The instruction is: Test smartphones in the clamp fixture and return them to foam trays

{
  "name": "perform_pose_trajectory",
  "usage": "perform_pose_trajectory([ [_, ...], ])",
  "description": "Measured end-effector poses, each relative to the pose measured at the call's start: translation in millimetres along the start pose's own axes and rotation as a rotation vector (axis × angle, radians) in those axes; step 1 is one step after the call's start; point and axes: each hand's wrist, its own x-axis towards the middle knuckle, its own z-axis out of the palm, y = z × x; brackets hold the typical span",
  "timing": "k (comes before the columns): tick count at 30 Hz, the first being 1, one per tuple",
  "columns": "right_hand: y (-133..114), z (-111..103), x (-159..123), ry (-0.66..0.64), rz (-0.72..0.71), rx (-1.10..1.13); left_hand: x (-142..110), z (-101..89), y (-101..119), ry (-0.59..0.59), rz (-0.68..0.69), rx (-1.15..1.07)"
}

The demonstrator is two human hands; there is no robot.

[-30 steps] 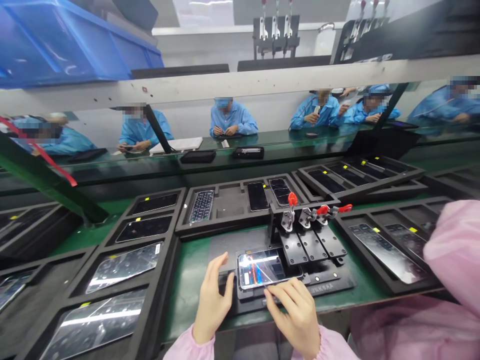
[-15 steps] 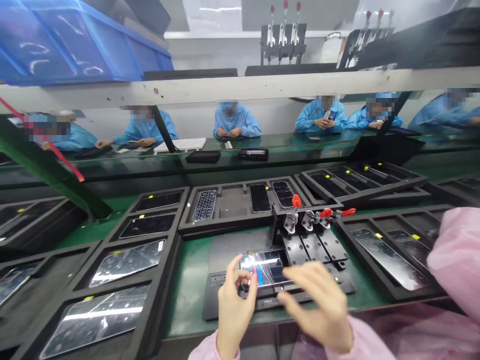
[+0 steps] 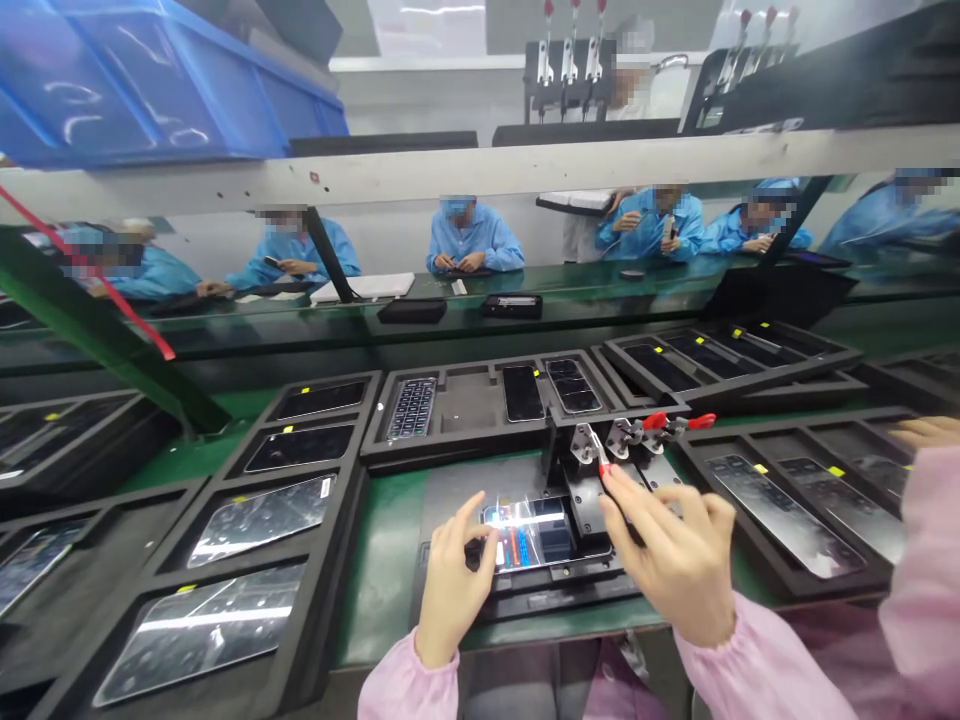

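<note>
A smartphone [image 3: 529, 535] with a glossy, reflective screen lies in a black fixture plate [image 3: 525, 595] on the green bench. My left hand [image 3: 454, 580] rests against the phone's left end, fingers apart. My right hand [image 3: 675, 545] is up at the toggle clamp [image 3: 592, 445], and its thumb and forefinger pinch the clamp's red-tipped handle [image 3: 602, 465]. That handle tilts down toward the phone. Two more toggle clamps [image 3: 645, 428] stand beside it with their red handles pointing right.
Black foam trays [image 3: 259, 520] holding phones and glass panels stand left, behind and right of the fixture. A co-worker's pink sleeve and hand [image 3: 922, 432] are at far right. Blue-clad workers sit across the bench, and a blue crate [image 3: 150, 80] sits above.
My right hand has moved up from the phone onto the red clamp handle, which now tips toward the phone. A co-worker's hand has appeared at far right.
</note>
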Motion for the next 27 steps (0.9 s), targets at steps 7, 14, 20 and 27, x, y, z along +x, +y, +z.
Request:
perform_pose_trajectory([
  [7,-11,37,-36,-0.195,0.026,-0.108,-1,2.2,-13,-0.048,0.116,0.071],
  [14,-2,24,-31,-0.229,0.076,0.075,-2,2.6,-11,-0.093,0.094,0.115],
  [20,-4,6,-44,-0.02,0.163,0.397,0,0.2,-8,-0.134,0.072,0.125],
  [27,-3,-15,-54,0.153,0.188,0.492,-1,-1.1,-6,-0.15,0.035,0.053],
])
